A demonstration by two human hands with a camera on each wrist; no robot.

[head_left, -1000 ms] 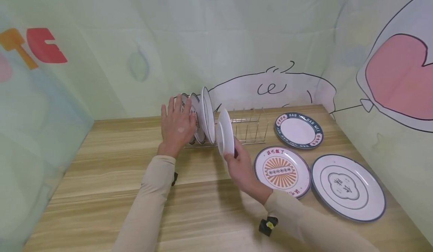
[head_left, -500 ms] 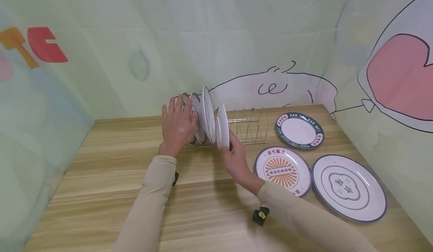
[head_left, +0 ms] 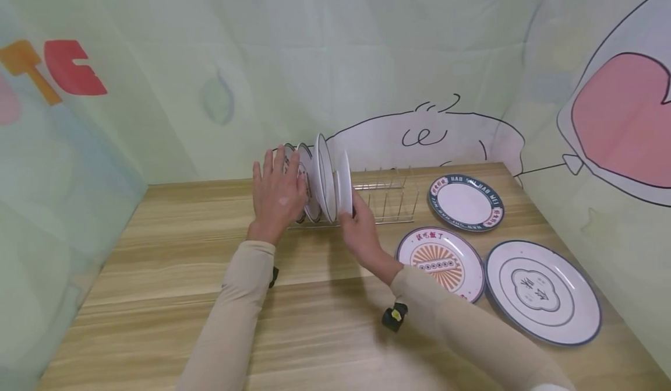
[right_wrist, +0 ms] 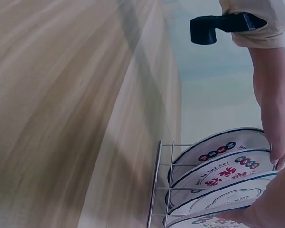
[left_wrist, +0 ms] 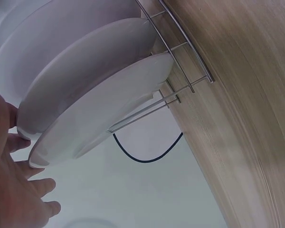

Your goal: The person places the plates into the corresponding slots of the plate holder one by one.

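Note:
A wire plate rack (head_left: 390,222) stands at the back of the table, with several plates upright in its left part. In the head view my left hand (head_left: 278,196) rests against these plates from the left, fingers extended. The left wrist view shows its fingertips at the rims of the white plates (left_wrist: 109,107). My right hand (head_left: 362,233) pinches a white plate (head_left: 344,181) by its near edge, upright at the rack. That plate is just right of a larger racked plate (head_left: 321,169). In the right wrist view, printed plates (right_wrist: 223,175) lean in a row in the rack.
Right of the rack lie a plate with a dark green rim (head_left: 466,203), a plate with an orange sunburst (head_left: 445,257) and a larger blue-rimmed plate (head_left: 545,295). A printed cloth (head_left: 236,76) hangs behind the wooden table (head_left: 173,263).
My right hand has moved the held plate left and slightly up toward the larger racked plate and turned it more upright. The left hand has stayed against the racked plates.

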